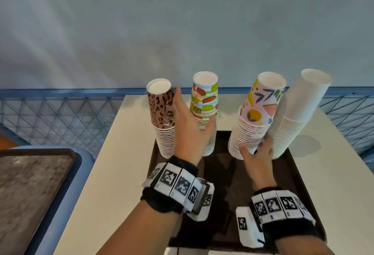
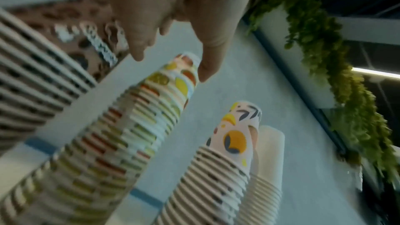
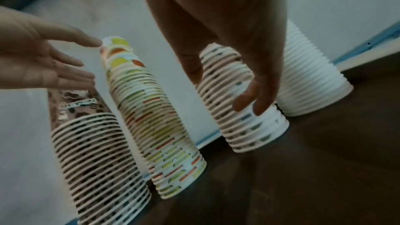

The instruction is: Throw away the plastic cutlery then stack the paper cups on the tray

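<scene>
Four tall upside-down stacks of paper cups [image 1: 204, 113] are seen standing at the far edge of the dark brown tray [image 1: 293, 173]; no plastic cutlery is visible. Stacking appears nearly done. The left hand [image 1: 188, 125] is spread loosely, nothing gripped; the right hand [image 1: 257, 153] is relaxed, fingertips touching the pink floral stack [image 1: 253, 125].

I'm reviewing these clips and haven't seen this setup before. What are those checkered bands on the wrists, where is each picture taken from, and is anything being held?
No machine here: a person works bare-handed, wearing marker bands with a small camera on each wrist, plus a head camera giving the top view. Four upside-down cup stacks stand on a dark tray: leopard stack, fruit stack, pink floral stack, plain white stack. The left hand reaches open between the first two. The right hand touches the floral stack's base without gripping.
</scene>
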`<state>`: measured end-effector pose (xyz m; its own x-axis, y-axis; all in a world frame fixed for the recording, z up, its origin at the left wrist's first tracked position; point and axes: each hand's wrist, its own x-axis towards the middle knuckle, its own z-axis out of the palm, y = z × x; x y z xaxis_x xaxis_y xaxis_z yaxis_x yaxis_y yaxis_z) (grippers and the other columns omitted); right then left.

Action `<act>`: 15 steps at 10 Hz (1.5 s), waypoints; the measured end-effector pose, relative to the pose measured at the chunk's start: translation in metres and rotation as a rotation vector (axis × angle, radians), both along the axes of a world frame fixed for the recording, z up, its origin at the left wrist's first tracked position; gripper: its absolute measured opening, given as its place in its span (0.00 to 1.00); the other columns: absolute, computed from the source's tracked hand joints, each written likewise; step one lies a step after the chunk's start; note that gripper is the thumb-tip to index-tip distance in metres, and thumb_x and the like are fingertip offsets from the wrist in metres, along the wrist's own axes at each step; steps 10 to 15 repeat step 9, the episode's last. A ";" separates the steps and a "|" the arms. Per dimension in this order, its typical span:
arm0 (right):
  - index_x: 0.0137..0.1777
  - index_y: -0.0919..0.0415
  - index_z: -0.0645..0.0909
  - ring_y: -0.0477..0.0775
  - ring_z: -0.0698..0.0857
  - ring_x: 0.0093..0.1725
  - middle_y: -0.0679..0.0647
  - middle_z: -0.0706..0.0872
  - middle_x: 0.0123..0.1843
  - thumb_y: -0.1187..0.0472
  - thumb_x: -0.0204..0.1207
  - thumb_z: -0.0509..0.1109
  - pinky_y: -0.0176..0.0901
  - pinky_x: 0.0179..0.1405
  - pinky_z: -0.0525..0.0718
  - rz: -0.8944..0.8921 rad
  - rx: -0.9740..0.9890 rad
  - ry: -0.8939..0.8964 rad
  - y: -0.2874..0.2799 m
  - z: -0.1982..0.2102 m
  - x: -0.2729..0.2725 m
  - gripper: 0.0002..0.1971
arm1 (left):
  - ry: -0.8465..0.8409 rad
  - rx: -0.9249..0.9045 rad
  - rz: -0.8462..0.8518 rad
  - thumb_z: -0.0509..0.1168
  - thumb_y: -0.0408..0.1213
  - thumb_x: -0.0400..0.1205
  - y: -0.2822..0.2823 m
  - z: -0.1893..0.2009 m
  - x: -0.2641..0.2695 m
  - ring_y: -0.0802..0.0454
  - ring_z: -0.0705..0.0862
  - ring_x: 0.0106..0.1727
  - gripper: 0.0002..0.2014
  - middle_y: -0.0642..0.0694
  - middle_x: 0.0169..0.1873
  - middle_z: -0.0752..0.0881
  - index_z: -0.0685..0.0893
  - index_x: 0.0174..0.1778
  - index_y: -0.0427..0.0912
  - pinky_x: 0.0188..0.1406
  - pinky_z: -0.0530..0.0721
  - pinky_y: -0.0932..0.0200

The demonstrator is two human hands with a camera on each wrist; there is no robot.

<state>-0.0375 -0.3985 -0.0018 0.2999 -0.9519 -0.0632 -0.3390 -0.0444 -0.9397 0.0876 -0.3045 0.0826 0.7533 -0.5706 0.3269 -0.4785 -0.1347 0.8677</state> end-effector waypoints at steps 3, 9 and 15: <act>0.78 0.63 0.50 0.69 0.63 0.76 0.68 0.54 0.79 0.63 0.75 0.68 0.57 0.73 0.68 -0.048 0.030 0.058 -0.006 -0.010 0.018 0.38 | 0.142 0.065 0.014 0.70 0.32 0.75 -0.026 -0.040 0.004 0.52 0.70 0.75 0.40 0.44 0.75 0.70 0.55 0.79 0.40 0.67 0.63 0.71; 0.80 0.49 0.43 0.67 0.74 0.71 0.63 0.53 0.80 0.54 0.73 0.71 0.64 0.70 0.75 0.017 0.272 0.052 0.021 -0.008 -0.003 0.44 | 0.182 0.261 -0.222 0.69 0.39 0.77 0.026 -0.040 -0.003 0.67 0.67 0.66 0.33 0.59 0.66 0.71 0.62 0.77 0.44 0.57 0.60 0.89; 0.80 0.49 0.43 0.67 0.74 0.71 0.63 0.53 0.80 0.54 0.73 0.71 0.64 0.70 0.75 0.017 0.272 0.052 0.021 -0.008 -0.003 0.44 | 0.182 0.261 -0.222 0.69 0.39 0.77 0.026 -0.040 -0.003 0.67 0.67 0.66 0.33 0.59 0.66 0.71 0.62 0.77 0.44 0.57 0.60 0.89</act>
